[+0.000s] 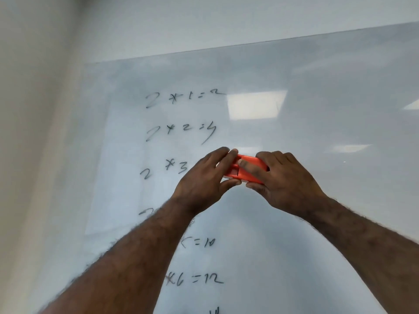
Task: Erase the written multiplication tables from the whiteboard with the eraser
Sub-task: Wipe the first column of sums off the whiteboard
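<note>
Gripping 1 eraser [243, 169] w/ 2 hands, left hand [207, 180], right hand [285, 181], whiteboard [317, 109].

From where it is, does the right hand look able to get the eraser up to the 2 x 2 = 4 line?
Probably yes. The right hand grips the eraser just below that line, with only bare whiteboard between.

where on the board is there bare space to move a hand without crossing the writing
Free: the whiteboard right of the sums, and the strip between its top edge and 2*1=2. Crowded: the left-centre column of sums down to *6=12, where the left hand and right hand hold the orange eraser.
</note>
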Demonstrator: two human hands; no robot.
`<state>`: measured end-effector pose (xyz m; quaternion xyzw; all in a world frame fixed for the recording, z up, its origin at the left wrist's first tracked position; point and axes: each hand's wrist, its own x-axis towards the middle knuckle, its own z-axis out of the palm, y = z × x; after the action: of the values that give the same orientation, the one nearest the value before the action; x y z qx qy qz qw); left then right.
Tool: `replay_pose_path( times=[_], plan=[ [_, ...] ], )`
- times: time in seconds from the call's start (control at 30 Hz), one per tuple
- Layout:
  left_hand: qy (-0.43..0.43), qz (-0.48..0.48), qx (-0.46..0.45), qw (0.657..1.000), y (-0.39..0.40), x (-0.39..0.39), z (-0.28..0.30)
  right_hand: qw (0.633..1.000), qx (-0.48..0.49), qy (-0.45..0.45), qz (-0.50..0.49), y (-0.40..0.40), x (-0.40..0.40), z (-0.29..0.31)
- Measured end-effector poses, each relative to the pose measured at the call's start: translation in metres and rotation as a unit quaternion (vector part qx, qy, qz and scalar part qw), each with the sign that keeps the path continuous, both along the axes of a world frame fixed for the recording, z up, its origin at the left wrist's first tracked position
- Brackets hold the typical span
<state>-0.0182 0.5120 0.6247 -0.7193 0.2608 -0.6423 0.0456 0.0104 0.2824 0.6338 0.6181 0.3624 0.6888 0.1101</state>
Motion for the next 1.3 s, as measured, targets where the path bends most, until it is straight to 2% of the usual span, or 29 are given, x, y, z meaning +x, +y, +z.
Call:
replay_pose_path(
  times=[0.13, 0.47, 0.67, 0.93, 1.17, 1.3],
  plan=[
    [0.003, 0.033, -0.027, 0.999, 0.013, 0.005, 0.025, 1.000, -0.003, -0.010, -0.006, 0.014, 0.013, 0.030],
    [-0.037, 0.130, 0.001, 0.991, 0.069, 0.015, 0.084, 0.999, 0.005, -0.046, -0.016, 0.062, 0.034, 0.088],
    [-0.061, 0.156, -0.083, 0.982, 0.141, 0.008, 0.106, 0.993, 0.097, -0.046, -0.040, 0.094, 0.040, 0.122],
    [0.022, 0.208, -0.159, 0.965, 0.245, 0.029, 0.109, 0.968, 0.247, -0.027, -0.040, 0.118, 0.039, 0.159],
    [0.054, 0.151, -0.215, 0.963, 0.303, 0.056, 0.094, 0.935, 0.349, -0.023, -0.063, 0.123, 0.039, 0.172],
    [0.044, 0.107, -0.210, 0.971, 0.313, 0.068, 0.091, 0.917, 0.392, -0.005, -0.081, 0.128, 0.044, 0.179]
  ],
)
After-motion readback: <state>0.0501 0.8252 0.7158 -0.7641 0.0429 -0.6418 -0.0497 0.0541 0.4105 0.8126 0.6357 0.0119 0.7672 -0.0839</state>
